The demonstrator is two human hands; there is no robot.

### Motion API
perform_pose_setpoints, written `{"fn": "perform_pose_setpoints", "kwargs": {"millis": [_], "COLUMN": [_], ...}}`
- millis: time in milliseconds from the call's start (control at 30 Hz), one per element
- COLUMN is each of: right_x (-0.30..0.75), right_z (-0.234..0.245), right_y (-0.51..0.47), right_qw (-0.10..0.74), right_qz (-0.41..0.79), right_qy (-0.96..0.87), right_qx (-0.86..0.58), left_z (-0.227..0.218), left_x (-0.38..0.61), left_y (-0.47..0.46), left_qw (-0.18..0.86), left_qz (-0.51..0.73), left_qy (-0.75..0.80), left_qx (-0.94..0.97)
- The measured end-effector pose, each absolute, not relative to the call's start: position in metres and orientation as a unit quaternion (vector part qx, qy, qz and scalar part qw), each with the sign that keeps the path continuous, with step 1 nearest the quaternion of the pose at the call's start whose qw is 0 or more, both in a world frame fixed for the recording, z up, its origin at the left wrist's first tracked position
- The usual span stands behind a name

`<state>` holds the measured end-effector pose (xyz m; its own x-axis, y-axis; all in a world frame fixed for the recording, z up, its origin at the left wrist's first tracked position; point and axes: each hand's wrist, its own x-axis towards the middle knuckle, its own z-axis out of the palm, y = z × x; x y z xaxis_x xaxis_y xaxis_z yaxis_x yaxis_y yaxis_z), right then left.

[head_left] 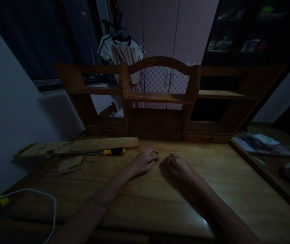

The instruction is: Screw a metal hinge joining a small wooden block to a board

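My left hand [145, 160] rests on the wooden desk [140, 193], its fingers curled around a small pale, rounded thing that I cannot make out. To its right, a short gap away, my right hand [177, 164] is held just over the desk top with thumb and fingers pinched together. Whatever may be between those fingertips is too small and dark to tell. Left of my left hand lies a screwdriver [114, 151] with a yellow and black handle, its shaft pointing left. Behind it a long wooden plank [84, 145] lies across the desk.
A small flat piece of wood [70, 164] lies near the plank's left part. A white cable [55, 206] loops at the front left. Along the desk's back stands a wooden shelf unit [157, 98]. Papers [259, 142] lie on a surface to the right.
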<state>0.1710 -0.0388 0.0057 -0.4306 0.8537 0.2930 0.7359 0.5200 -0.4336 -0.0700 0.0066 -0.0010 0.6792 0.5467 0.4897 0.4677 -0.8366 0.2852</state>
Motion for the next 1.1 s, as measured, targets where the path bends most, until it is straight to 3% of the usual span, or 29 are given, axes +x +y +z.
{"fn": "perform_pose_setpoints", "kwargs": {"millis": [667, 1100], "right_x": [0.171, 0.167], "right_z": [0.013, 0.028], "right_y": [-0.042, -0.056], "right_qw": [0.235, 0.217], "right_qz": [0.138, 0.218], "right_qy": [-0.840, -0.860], "right_qx": [-0.470, -0.407], "left_z": [0.000, -0.003], "left_x": [-0.069, -0.070], "left_y": [0.008, 0.012], "left_qw": [0.041, 0.037], "left_qz": [0.318, 0.316], "left_qy": [0.261, 0.265], "left_qx": [0.910, 0.910]}}
